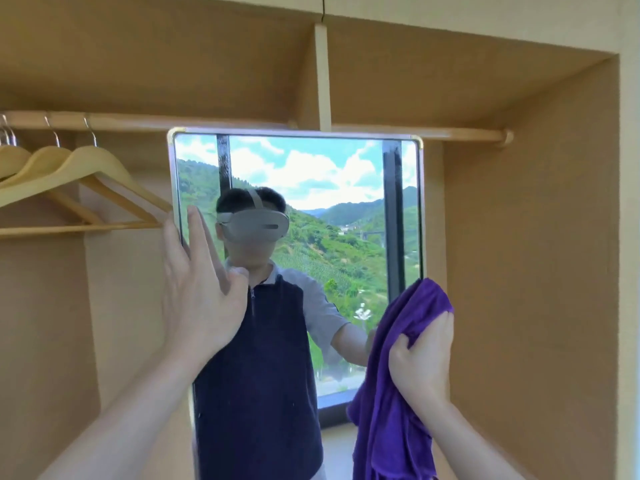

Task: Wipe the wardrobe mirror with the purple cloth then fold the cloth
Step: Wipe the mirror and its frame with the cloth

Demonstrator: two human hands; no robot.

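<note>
The tall framed wardrobe mirror [346,188] stands in the middle of the open wardrobe and reflects a window with green hills and a person. My left hand [201,289] holds the mirror's left edge, thumb in front and fingers over the frame. My right hand [422,355] grips a bunched purple cloth [394,393] against the mirror's lower right part. Most of the cloth hangs down below my hand.
A wooden rail [450,133] runs across the wardrobe behind the mirror's top. Several wooden hangers [79,174] hang on it at the left, close to my left hand. Tan wardrobe walls close in on both sides, the right one [561,271] near my right hand.
</note>
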